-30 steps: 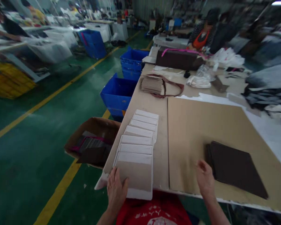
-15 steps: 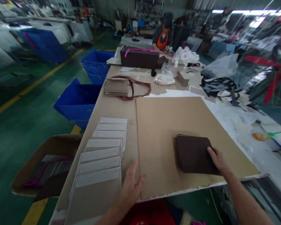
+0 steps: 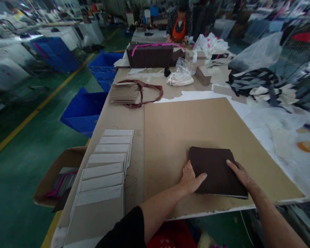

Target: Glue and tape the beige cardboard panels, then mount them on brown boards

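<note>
A stack of dark brown panels (image 3: 214, 172) lies on the large tan board (image 3: 167, 137) in front of me. My left hand (image 3: 190, 178) grips its left edge, fingers along the side and thumb over the top. On the opposite edge my right hand (image 3: 239, 174) is closed, its thumb on the upper face and its other fingers mostly hidden. Left of the board, several grey panels with pale strips (image 3: 100, 203) overlap in a row down the table.
Blue bins (image 3: 84, 112) and a cardboard box (image 3: 59, 172) stand along the table's left side. Farther back are a bundle of tan pieces (image 3: 125, 93) with a brown strap, plastic bags (image 3: 181, 75) and dark scraps (image 3: 255, 82). A person in an orange apron (image 3: 179, 32) works at the far end.
My left hand has moved right from beside the grey panels to the left edge of the brown stack. My right hand stays on the stack's right edge. The view has shifted slightly.
</note>
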`<state>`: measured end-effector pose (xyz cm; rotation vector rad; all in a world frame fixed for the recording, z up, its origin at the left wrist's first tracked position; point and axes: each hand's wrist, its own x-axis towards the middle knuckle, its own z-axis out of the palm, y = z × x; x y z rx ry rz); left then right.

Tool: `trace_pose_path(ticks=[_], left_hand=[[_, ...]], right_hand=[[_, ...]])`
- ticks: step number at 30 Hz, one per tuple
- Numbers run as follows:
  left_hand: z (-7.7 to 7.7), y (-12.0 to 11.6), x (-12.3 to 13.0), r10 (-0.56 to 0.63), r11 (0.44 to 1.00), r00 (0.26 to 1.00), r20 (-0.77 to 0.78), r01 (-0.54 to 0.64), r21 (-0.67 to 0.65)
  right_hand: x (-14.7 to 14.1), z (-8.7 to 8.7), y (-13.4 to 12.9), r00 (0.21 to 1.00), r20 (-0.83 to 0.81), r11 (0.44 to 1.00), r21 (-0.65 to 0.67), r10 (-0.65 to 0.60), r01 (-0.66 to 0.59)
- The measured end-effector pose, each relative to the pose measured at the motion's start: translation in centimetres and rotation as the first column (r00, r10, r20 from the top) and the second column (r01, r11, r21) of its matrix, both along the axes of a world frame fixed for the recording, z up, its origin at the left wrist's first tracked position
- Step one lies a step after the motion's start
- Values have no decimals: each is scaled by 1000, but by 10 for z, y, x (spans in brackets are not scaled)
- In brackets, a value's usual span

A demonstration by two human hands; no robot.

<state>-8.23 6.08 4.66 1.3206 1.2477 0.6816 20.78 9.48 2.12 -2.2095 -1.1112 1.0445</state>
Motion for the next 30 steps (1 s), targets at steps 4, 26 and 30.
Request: trace_pose_path(ticks=[4,26,30], left_hand=[[-4,-8,-13,59,998,989,-135,-60,-7],[-6,-214,-314,636,771,498,-590,-393,501],[-34,-270,-386,534,829,393,-748,-420,370]], right_hand=[[-24,4,-9,998,34,998,-43,47,-46],[-373,52,-171,695,-102,684,326,711,-652],[-455,7,-214,750,-155,765,180,643,-619]])
